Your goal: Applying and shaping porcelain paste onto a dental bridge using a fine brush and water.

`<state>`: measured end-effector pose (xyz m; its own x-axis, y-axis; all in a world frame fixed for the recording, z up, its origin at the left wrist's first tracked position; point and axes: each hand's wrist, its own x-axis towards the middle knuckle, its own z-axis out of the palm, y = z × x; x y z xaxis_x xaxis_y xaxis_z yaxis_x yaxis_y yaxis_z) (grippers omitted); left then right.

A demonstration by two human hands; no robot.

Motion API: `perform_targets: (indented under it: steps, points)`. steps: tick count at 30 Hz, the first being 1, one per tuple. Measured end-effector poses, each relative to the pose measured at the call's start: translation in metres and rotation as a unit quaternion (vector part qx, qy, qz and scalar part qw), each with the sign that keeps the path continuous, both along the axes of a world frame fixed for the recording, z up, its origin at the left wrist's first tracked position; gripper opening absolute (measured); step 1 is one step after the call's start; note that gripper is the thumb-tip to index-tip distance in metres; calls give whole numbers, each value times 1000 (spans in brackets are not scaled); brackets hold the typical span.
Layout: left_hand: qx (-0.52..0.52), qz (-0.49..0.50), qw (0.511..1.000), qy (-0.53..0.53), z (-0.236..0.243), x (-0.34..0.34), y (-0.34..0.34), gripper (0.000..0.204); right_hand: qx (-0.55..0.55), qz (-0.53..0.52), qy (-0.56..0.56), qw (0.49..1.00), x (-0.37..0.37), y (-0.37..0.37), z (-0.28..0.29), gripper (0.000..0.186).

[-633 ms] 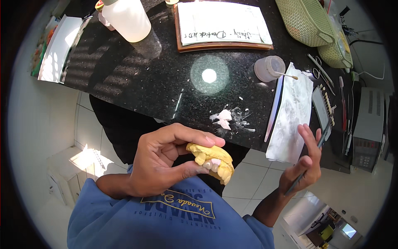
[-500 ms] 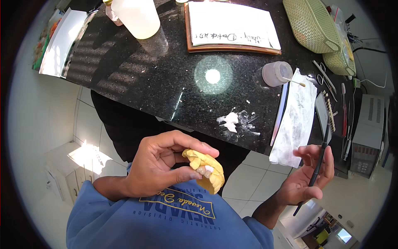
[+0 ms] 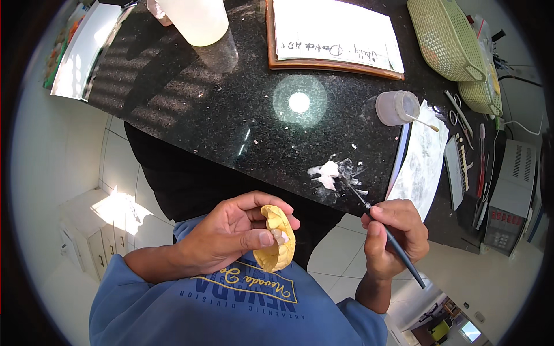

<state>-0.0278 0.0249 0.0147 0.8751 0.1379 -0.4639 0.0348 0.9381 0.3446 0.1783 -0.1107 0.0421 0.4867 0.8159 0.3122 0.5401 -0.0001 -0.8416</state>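
My left hand (image 3: 231,233) grips a yellow plaster dental cast (image 3: 279,256) between thumb and fingers, above my lap. Grey-beige crowns with a white patch (image 3: 283,237) sit among its teeth, partly covered by my thumb. In my right hand (image 3: 398,236) is a slim dark-handled dental tool (image 3: 404,256), pinched like a pen. Its thin tip reaches the edge of a smeared white paste (image 3: 327,173) on the black speckled countertop (image 3: 231,132). Whether that tip is a brush or a metal point I cannot tell.
Right of the paste lie a white tissue (image 3: 418,167), a cup (image 3: 397,108) with a cotton swab across it, a tooth shade guide (image 3: 459,167) and scissors (image 3: 459,118). Farther back are a paper-topped board (image 3: 337,32), a pale jug (image 3: 199,20) and green baskets (image 3: 447,40).
My right hand has moved left, turning the tool from a loose upright hold to a pen-like grip with its tip at the paste. The cast has turned in my left hand.
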Motion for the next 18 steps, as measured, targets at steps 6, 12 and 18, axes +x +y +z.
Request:
perform_targets:
  steps: [6,12,18]
  points:
    - [-43,-12,999,-4,1,3,1,48,21,-25,33,999,-2,5,-4,20]
    - [-65,-28,997,30,9,7,3,52,-9,25,-37,999,2,5,-3,13]
    - [-43,-46,998,31,18,6,7,55,4,-49,41,998,-3,2,-2,18]
